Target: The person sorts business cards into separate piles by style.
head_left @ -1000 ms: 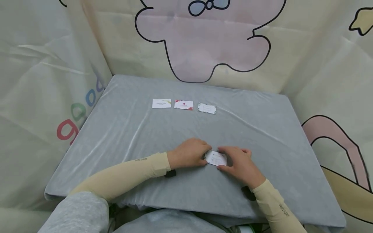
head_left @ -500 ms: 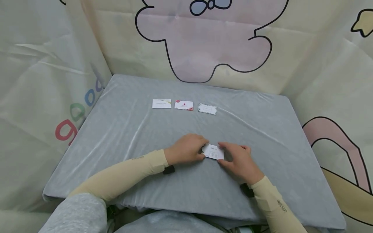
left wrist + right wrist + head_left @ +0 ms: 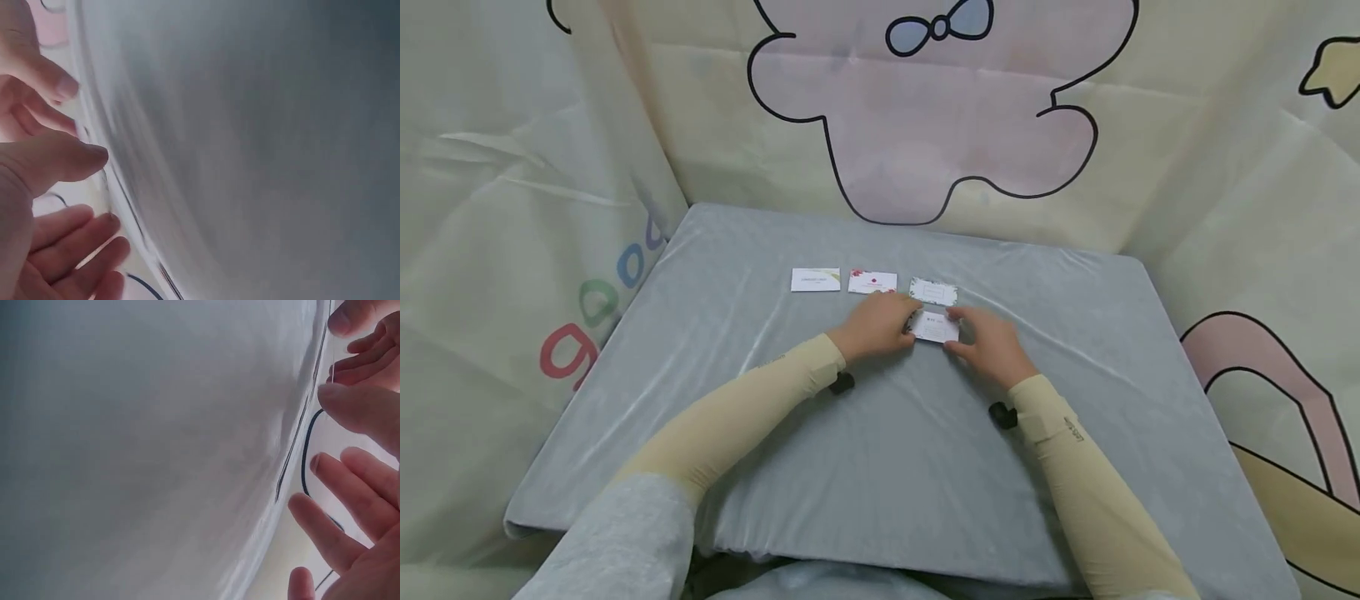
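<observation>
A white business card (image 3: 936,327) with small dark print and leaf marks at its left end is held between my two hands in the head view. My left hand (image 3: 877,323) pinches its left end between thumb and fingers, and my right hand (image 3: 988,343) pinches its right end. Just beyond it lies a white business card with a leafy green border (image 3: 933,292). Left of that one are a card with red flower corners (image 3: 872,281), partly behind my left hand, and a card with a yellow-green corner (image 3: 816,280). In the wrist views the held card is barely visible, almost edge-on.
The table is covered with a wrinkled grey cloth (image 3: 880,467). Pale curtains (image 3: 722,150) printed with cartoon outlines hang at the back and both sides, close to the table's edges.
Both hands have moved away from me and slightly left, carrying the card from the nearer part of the table to just in front of the leafy-bordered card. The row of cards has stayed put.
</observation>
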Demonstrator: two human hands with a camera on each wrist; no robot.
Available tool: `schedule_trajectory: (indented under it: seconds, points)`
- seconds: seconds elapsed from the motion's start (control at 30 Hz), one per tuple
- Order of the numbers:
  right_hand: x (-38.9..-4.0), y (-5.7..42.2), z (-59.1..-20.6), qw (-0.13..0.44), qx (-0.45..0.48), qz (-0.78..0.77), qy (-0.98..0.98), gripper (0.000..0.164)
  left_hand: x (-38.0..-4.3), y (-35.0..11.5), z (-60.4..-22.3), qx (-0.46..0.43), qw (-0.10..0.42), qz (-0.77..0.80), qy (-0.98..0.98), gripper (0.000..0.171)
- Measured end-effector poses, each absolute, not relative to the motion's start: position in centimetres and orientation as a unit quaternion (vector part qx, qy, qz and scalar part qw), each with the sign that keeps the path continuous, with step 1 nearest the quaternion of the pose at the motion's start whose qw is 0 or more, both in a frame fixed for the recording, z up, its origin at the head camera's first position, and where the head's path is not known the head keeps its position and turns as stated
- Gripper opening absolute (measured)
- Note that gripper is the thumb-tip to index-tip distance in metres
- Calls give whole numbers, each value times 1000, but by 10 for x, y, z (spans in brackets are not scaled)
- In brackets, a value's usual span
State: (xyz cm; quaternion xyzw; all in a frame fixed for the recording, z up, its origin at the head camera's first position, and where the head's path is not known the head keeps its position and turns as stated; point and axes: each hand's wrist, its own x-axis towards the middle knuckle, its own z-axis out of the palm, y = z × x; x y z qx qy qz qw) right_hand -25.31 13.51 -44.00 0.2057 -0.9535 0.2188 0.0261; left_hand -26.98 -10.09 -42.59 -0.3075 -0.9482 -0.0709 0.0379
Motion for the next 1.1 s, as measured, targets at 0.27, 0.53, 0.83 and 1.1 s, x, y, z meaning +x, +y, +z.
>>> schedule_trajectory:
  seconds: [0.27,0.53,0.83,1.1]
  points:
    - [-297,124,-444,13,174,231,-957,56,-314,-102,-433,-283,23,-80,-956,56]
    - [-315,130,-448,5,145,253,-957,57,-334,-94,-437,-283,9,-91,-955,54]
    - [-332,130,-442,-14,146,245,-958,56,-348,-93,-430,-279,-10,-101,-955,54]
    - [-342,129,-435,-36,139,236,-961,56,-357,-91,-429,-270,-12,-105,-957,57]
